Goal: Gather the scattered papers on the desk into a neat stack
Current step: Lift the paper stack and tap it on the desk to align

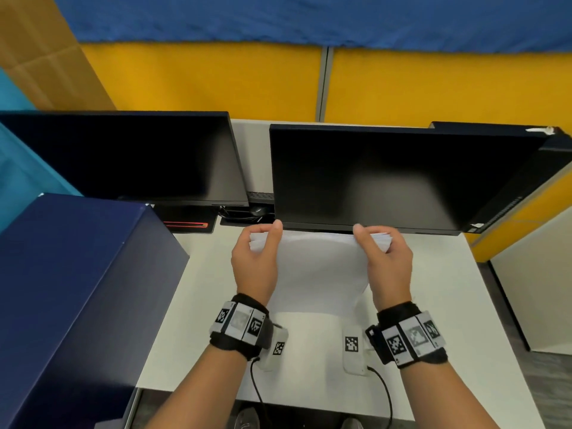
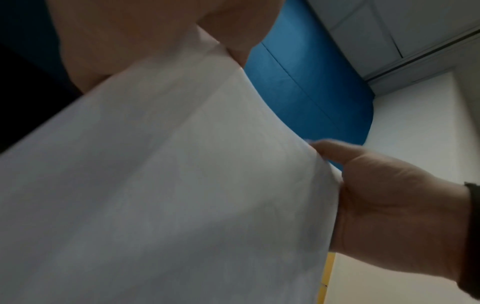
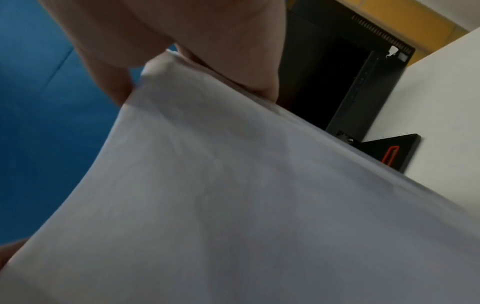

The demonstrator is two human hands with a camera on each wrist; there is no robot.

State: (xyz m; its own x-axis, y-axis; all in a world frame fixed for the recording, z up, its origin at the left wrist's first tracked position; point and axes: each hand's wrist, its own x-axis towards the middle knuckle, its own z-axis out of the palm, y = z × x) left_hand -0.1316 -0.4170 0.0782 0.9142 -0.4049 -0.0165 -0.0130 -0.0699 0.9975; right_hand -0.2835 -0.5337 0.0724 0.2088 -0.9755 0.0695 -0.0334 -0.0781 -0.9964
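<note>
A stack of white papers [image 1: 322,267] is held on edge over the white desk [image 1: 439,305], just in front of the right monitor. My left hand [image 1: 263,241] grips its upper left corner, thumb on the near face and fingers behind. My right hand [image 1: 376,243] grips the upper right corner the same way. The sheets bow between the hands. In the left wrist view the papers [image 2: 155,185] fill the frame, with the right hand [image 2: 389,205] at their far edge. In the right wrist view the papers [image 3: 233,205] hang below my fingers [image 3: 194,41].
Two dark monitors [image 1: 130,156] [image 1: 387,181] stand side by side at the back of the desk. A large dark blue box [image 1: 71,289] occupies the left side. A black monitor base [image 3: 389,152] sits behind the papers. Yellow partition panels [image 1: 216,78] close off the rear.
</note>
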